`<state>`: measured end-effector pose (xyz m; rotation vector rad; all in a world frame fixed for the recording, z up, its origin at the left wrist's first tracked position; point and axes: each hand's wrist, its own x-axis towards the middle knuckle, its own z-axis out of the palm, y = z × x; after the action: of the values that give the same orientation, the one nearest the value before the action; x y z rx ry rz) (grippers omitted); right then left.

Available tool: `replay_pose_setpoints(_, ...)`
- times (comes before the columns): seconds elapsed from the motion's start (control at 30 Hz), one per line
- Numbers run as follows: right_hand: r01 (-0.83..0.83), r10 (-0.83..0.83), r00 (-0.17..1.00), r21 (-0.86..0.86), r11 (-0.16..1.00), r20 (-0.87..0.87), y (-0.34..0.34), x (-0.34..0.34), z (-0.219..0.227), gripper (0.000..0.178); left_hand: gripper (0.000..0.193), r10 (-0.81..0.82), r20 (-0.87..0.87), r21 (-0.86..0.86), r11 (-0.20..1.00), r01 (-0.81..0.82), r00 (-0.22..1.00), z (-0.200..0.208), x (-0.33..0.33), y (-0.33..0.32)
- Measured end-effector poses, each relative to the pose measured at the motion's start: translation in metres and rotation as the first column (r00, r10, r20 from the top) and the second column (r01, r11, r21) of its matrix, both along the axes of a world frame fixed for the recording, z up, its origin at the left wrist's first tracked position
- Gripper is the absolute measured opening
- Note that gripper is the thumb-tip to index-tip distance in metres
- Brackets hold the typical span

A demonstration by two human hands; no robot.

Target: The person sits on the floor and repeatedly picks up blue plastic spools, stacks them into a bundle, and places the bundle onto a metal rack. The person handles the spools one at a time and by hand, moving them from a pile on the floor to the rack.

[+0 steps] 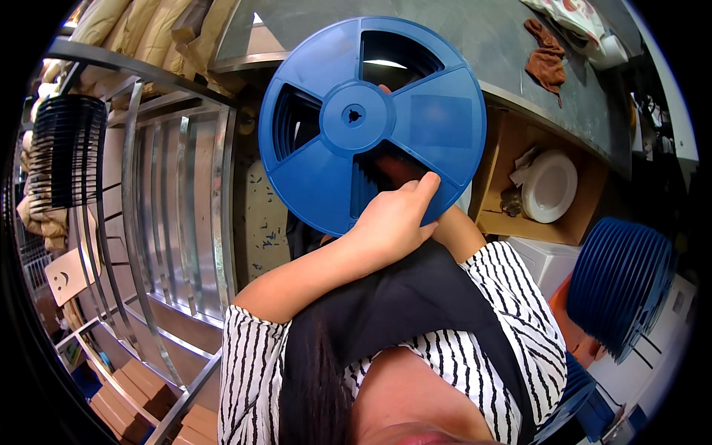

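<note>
A stack of round blue plastic reels is held up in front of my chest, its top reel facing me, with a hub and wedge-shaped openings. My left hand reaches across and grips the near right part of the rim, fingers at the edge of the lower opening. The right forearm passes behind the reels. Through the lower opening, in shadow, part of my right hand shows near the hub, and a bit of skin appears in the upper opening. Most of its fingers are hidden.
Beyond the reels is a grey metal table bearing a brown cloth. A cardboard box with white plates stands to the right, near more blue reels. On the left are a metal rack and black reels.
</note>
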<state>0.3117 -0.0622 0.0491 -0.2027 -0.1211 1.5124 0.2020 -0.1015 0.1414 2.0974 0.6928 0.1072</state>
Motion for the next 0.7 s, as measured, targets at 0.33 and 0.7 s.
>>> replay_pose_setpoints(0.33,-0.168,0.184,0.964,-0.099,0.981,0.193,0.005,0.002,0.003,0.039,0.093,0.304,0.137,-0.452,0.866,-0.214,0.943,0.013,-0.041,0.033)
replay_pose_setpoints(0.7,-0.506,0.502,0.701,-0.142,0.851,0.507,0.119,-0.089,0.072,0.029,0.104,0.827,0.504,-0.855,0.519,0.008,0.248,0.042,-0.12,0.054)
